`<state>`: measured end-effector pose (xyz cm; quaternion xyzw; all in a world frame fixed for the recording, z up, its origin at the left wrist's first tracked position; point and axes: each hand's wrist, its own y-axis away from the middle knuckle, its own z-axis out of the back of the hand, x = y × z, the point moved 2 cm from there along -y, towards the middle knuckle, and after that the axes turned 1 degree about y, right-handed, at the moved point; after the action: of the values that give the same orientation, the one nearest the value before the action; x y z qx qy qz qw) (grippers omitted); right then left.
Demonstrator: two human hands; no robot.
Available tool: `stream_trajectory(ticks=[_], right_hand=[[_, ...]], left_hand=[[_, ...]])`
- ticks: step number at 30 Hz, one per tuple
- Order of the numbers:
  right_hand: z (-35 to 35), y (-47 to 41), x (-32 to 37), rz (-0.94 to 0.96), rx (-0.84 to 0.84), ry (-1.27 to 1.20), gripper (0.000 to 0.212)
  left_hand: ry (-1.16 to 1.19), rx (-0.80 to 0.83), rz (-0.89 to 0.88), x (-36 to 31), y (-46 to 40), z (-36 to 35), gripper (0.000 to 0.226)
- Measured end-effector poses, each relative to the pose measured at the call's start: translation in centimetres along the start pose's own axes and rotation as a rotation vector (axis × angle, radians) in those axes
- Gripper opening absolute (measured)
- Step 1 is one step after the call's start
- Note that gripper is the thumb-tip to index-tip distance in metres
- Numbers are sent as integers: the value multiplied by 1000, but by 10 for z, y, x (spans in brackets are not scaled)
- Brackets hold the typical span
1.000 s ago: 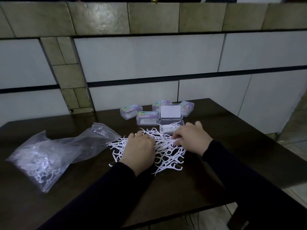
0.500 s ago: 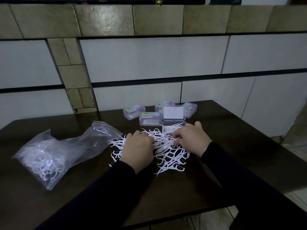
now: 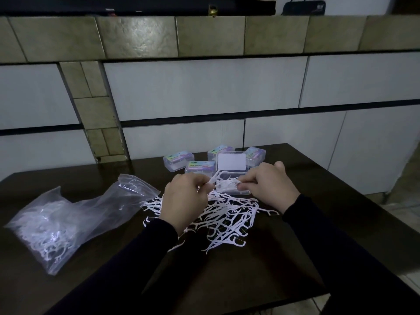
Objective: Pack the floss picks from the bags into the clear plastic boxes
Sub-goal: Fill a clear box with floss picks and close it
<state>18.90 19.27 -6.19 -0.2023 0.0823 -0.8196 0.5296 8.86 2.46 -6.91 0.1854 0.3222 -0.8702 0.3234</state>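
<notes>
So nearest the camera there's a loose pile of floss picks (image 3: 227,221) spread on the dark table (image 3: 227,280), with a clear bag (image 3: 68,219) holding more picks off to the left. Both hands sit just past the pile. The left hand (image 3: 181,201) pinches a single floss pick (image 3: 216,178), whose long axis slants up and to the right, straight toward the open box (image 3: 231,185). The right hand (image 3: 270,185) has its fingers curled at the box's right edge; looks like it's pinching picks there, but I can't tell for sure. The box lies just beyond and between the hands, so I'd guess the left only needs a short push forward-right. Behind it are four closed boxes (image 3: 200,168), looking already filled.
</notes>
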Motion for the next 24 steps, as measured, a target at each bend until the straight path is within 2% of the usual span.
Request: stream_trajectory(ticks=[6, 11, 18, 24], right_hand=[[2, -20, -12, -11, -127, 25, 27], [-16, -37, -25, -26, -147, 124, 25], [-24, -49, -22, 129, -129, 169, 21], [-36, -49, -34, 100, -114, 93, 25]], left_hand=[[167, -80, 73, -10, -28, -6, 16], [252, -122, 90, -16, -54, -40, 18], [65, -115, 38, -27, -67, -74, 22], [-70, -64, 35, -15, -65, -74, 22]])
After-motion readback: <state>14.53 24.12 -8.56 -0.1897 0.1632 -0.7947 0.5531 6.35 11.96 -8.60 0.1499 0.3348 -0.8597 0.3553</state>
